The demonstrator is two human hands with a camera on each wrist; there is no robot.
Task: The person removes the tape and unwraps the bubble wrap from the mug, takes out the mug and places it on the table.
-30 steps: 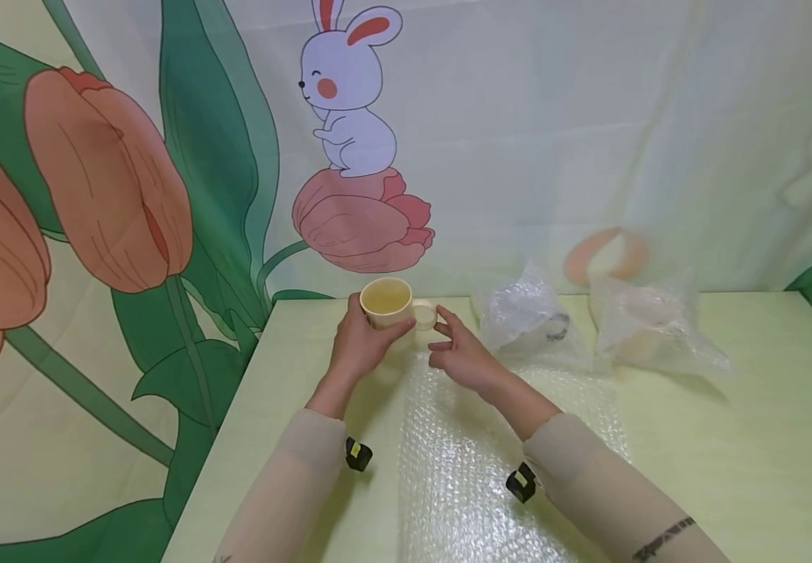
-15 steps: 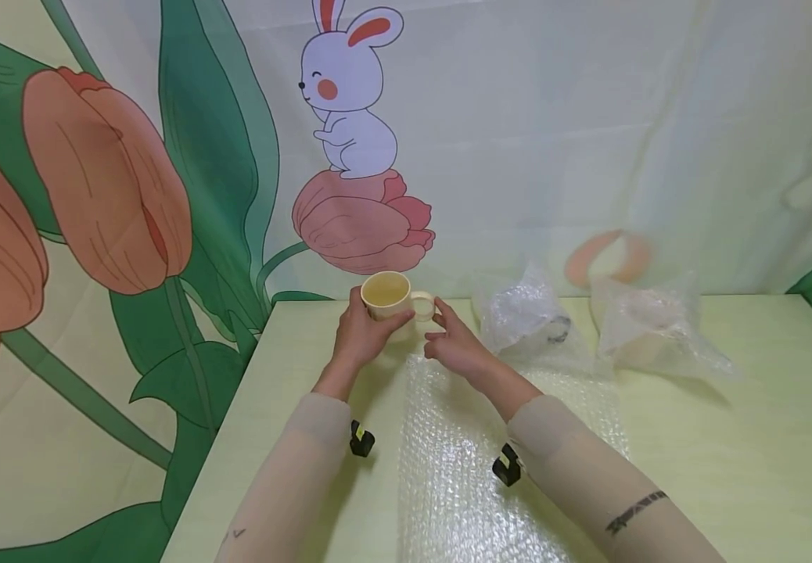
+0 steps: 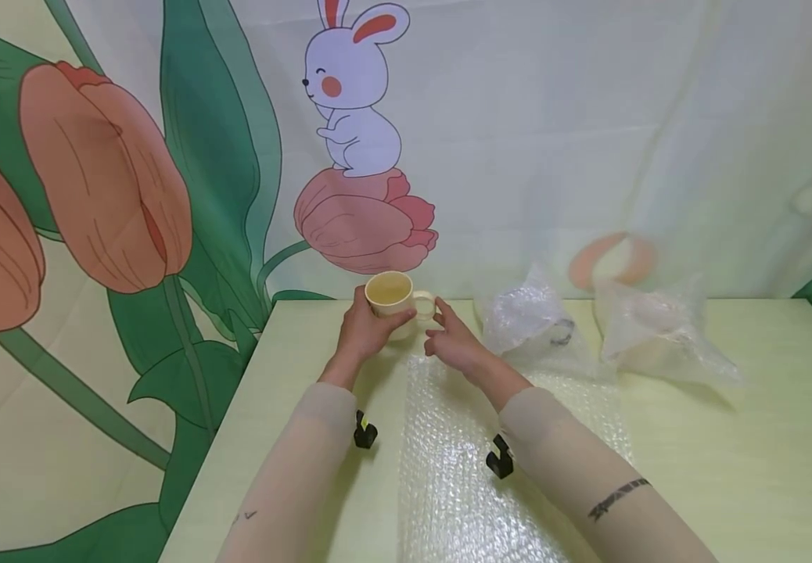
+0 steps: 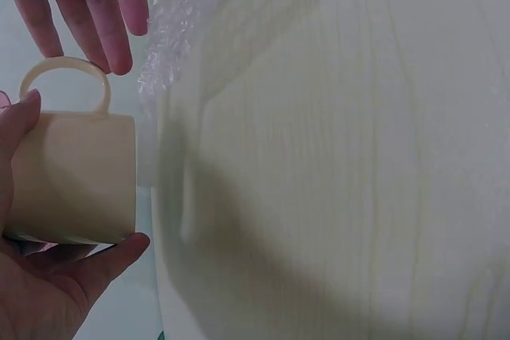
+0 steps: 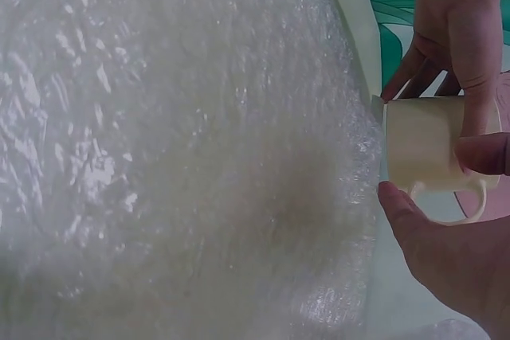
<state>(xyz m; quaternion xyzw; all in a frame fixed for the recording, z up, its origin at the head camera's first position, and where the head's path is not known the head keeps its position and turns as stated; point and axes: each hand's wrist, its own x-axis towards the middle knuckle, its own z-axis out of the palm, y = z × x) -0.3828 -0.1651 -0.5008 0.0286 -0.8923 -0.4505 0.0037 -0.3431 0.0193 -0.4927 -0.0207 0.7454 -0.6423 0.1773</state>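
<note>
A pale yellow mug (image 3: pixel 389 301) is held up over the back of the table, its mouth turned partly toward me. My left hand (image 3: pixel 362 330) grips its body, thumb on the near side and fingers around the far side. In the left wrist view the mug (image 4: pixel 76 169) lies between that hand's thumb and fingers, the handle (image 4: pixel 105 89) pointing toward my right hand. My right hand (image 3: pixel 457 340) is at the handle, fingertips right against its outer edge. Its fingers (image 4: pixel 100 17) look mostly straight in the left wrist view. The right wrist view shows the mug (image 5: pixel 422 145) between both hands.
A sheet of bubble wrap (image 3: pixel 458 461) lies flat on the pale table (image 3: pixel 765 453), under the right forearm. Two wrapped bundles, one (image 3: pixel 529 317) behind the sheet and another (image 3: pixel 659 324) farther right, stand near the back edge. A printed cloth (image 3: pixel 519 141) hangs behind.
The mug has risen slightly, still in my left hand. My right forearm has shifted a little left, its fingertips staying at the handle. The bubble wrap and bundles have not moved.
</note>
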